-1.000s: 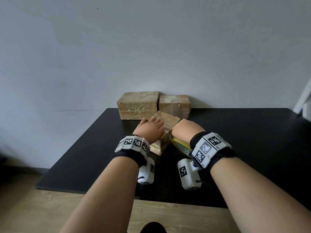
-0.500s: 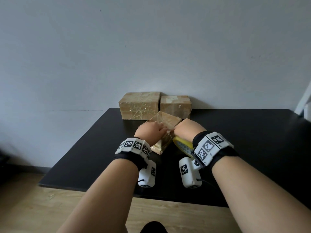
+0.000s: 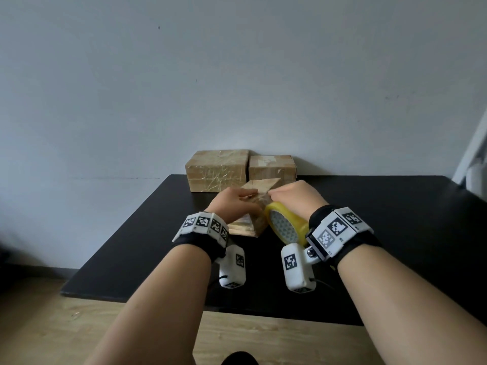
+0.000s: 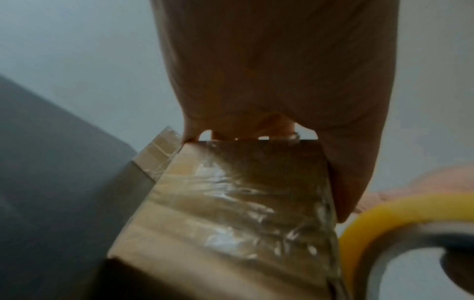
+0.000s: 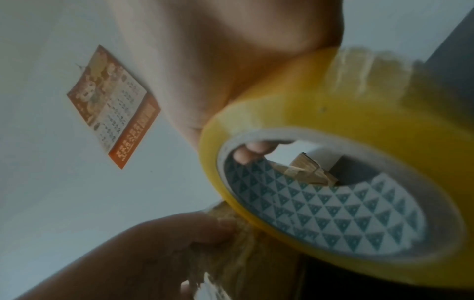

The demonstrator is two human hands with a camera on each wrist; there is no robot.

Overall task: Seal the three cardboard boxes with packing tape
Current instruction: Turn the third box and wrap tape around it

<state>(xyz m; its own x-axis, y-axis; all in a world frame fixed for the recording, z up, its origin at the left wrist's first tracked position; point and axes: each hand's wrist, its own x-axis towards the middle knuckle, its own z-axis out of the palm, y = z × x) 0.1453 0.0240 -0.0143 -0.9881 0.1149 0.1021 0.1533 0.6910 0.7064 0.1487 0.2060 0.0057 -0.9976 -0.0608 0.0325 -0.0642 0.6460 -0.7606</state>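
The taped cardboard box (image 3: 254, 204) was clasped by the left hand (image 3: 233, 204); the yellow packing tape roll (image 3: 286, 225) was gripped by the right hand (image 3: 296, 197), just right of it.

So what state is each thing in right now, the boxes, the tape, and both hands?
Near box: tilted, glossy with tape, held.
Left back box: taped, resting on table.
Right back box: closed, some tape.
Tape roll: lifted.
Left hand: gripping near box.
Right hand: holding tape roll.
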